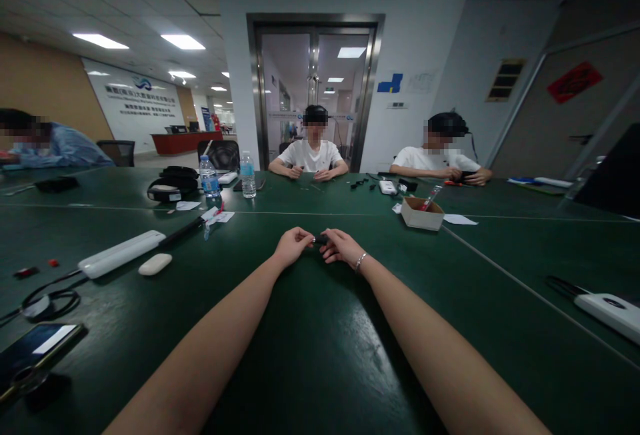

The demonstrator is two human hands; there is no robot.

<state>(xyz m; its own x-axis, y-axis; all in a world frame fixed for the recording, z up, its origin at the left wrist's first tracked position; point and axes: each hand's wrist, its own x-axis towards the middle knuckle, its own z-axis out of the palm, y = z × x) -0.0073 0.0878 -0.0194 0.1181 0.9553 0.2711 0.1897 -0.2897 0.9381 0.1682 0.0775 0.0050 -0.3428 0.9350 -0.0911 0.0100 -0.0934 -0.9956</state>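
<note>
A: Largest item first?

B: The dark green table (pixel 320 355) fills the lower frame; both my forearms stretch out over it toward its middle.

A: Who else is at it?

B: 2 people in white shirts sit at the far edge, 1 straight ahead (pixel 311 154) and 1 to the right (pixel 440 158). A 3rd person in blue (pixel 47 145) is at the far left.

A: Mid-size objects?

B: A long white power strip (pixel 121 253) lies to my left with a white oval case (pixel 155 264) just beside it. A phone (pixel 35 348) sits near the left corner. A small cardboard box (pixel 421 214) stands right of centre, and 2 water bottles (pixel 247 174) stand farther back on the left.

A: And your hands?

B: My left hand (pixel 293 245) and right hand (pixel 340 246) meet at the table's centre. Fingers of both are curled, pinching a small black object (pixel 320 240) between them, 1 hand at each end. It is too small to identify. A bracelet (pixel 360 261) circles my right wrist.
</note>
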